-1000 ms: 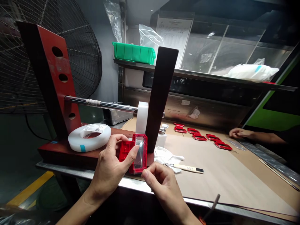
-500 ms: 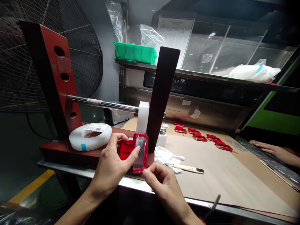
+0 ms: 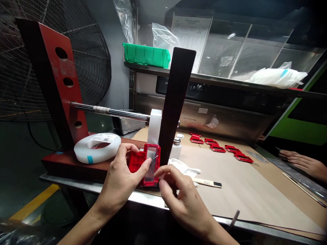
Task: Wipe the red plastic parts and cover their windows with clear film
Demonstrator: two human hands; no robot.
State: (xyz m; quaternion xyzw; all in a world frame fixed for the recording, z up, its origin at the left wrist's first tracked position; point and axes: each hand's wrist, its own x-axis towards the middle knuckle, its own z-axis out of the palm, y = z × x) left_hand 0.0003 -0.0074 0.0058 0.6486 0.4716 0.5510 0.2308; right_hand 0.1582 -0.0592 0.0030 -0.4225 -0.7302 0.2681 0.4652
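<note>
My left hand (image 3: 119,178) grips a red plastic case (image 3: 136,162) with a clear rectangular window (image 3: 154,157), its thumb lying over the window. My right hand (image 3: 182,194) is beside the case's right edge. Its index finger reaches onto the lower part of the window, and the thumb stands apart below, with nothing visible between them. Right behind the case, a roll of clear film (image 3: 154,126) hangs on a metal rod (image 3: 120,114) near a dark upright post (image 3: 178,98). Whether any film lies on the window cannot be made out.
Another film roll (image 3: 84,153) lies on the stand's wooden base. Several red parts (image 3: 217,148) rest on brown paper (image 3: 245,190). A brush (image 3: 208,182), white cloth (image 3: 178,166) and white bottle (image 3: 176,151) are nearby. A co-worker's hand (image 3: 304,161) is at far right.
My right hand's thumb and index finger have come apart from their pinch at the case's lower corner. The index finger has moved up onto the window. My left hand keeps its grip.
</note>
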